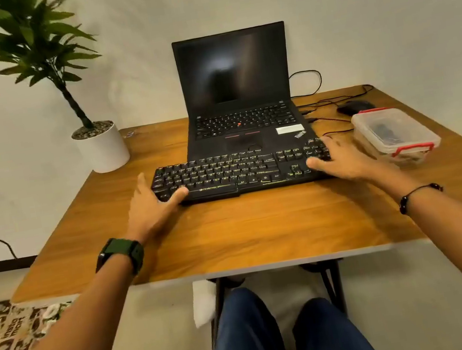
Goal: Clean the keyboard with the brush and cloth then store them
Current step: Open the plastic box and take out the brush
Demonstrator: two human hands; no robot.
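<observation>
Here, black keyboard, pale worn legends, flat on table.

Green watch, bead bracelet, jeans
</observation>
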